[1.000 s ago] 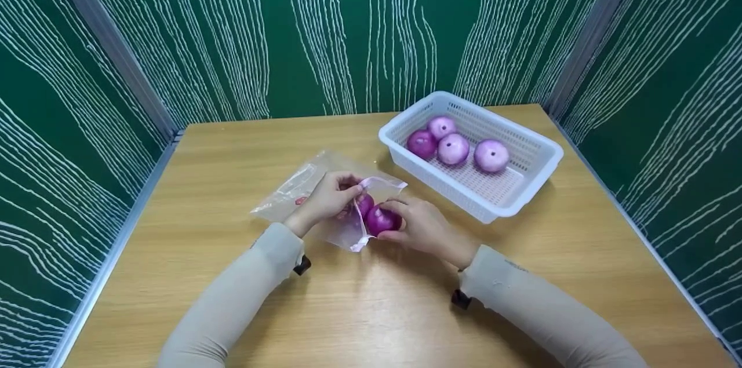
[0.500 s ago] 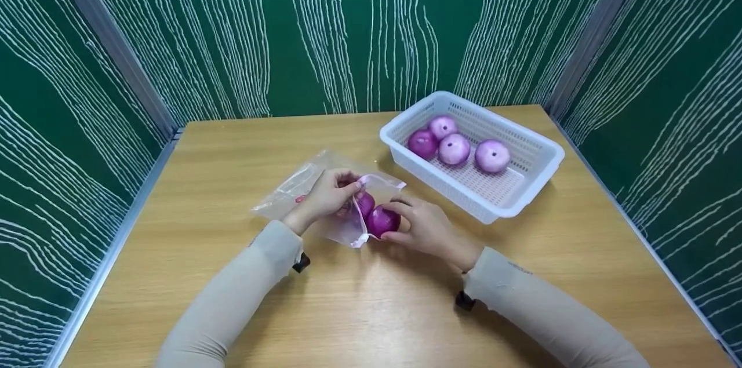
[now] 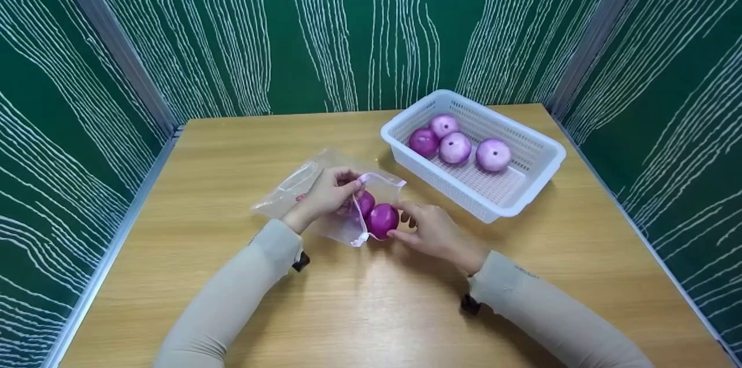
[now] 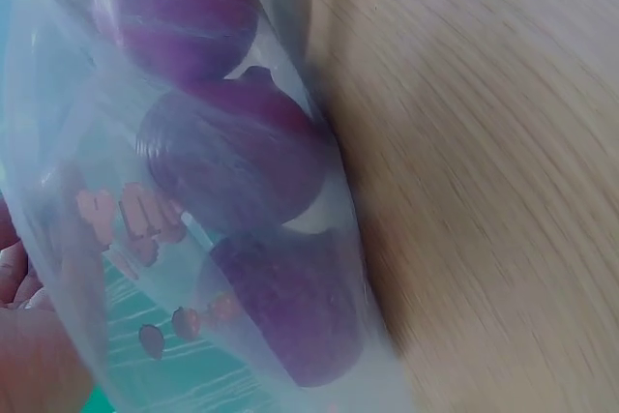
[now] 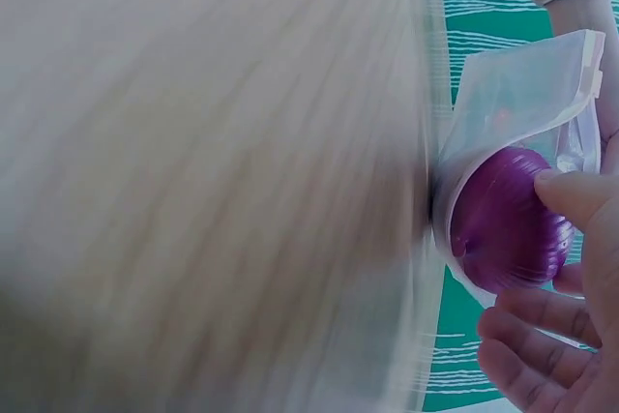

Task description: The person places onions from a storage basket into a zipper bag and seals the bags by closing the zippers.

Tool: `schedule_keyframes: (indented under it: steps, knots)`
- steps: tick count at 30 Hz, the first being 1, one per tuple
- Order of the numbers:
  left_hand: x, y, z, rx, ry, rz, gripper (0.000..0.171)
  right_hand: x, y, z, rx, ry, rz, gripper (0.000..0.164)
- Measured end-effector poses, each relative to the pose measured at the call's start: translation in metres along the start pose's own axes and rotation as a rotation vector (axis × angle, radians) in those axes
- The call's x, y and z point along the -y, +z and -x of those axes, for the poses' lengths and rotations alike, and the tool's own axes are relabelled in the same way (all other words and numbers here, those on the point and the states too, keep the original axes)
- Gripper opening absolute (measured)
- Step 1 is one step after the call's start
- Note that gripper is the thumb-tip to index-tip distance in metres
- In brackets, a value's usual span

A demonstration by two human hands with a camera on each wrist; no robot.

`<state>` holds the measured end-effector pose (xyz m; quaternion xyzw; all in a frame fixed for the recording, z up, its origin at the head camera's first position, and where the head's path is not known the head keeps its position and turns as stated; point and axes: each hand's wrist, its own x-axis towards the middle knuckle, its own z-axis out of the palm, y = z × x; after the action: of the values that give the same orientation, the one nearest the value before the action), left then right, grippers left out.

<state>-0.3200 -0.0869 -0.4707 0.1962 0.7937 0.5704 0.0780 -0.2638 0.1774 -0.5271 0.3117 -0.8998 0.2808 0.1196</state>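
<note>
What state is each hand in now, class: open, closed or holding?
Left hand: holding the clear bag near its mouth.
Right hand: open, fingers loose beside the onion.

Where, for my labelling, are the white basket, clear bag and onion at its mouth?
White basket (image 3: 443,185), head view: front wall.
Clear bag (image 3: 291,189), head view: film on its left part.
Onion at bag's mouth (image 5: 507,221), right wrist view: purple side.

Basket (image 3: 440,184) behind-right of bag (image 3: 341,230) | four onions (image 3: 455,148) in basket | apparently three onions (image 4: 242,166) in bag
</note>
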Motion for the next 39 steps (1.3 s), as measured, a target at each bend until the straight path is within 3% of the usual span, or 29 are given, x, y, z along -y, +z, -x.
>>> schedule_keyframes:
  steps: [7,12,20,30,39]
  knots:
    - [-0.003,0.002,0.002,0.024,-0.045,0.039,0.022,0.007,0.009,-0.009,-0.021,-0.031,-0.032,0.045]
    - [-0.001,0.000,0.004,0.049,-0.082,0.051,0.022,0.012,0.016,-0.014,-0.037,-0.025,0.035,0.048]
    - [0.001,-0.004,0.004,0.059,-0.075,0.022,0.023,0.020,0.025,-0.027,-0.037,0.015,0.057,0.046]
    - [0.001,-0.004,0.002,0.038,-0.079,0.007,0.022,0.024,0.033,-0.043,-0.078,-0.017,0.063,0.043]
    - [0.001,-0.005,0.003,0.038,-0.088,0.016,0.023,0.027,0.028,-0.045,-0.058,0.032,0.025,0.037]
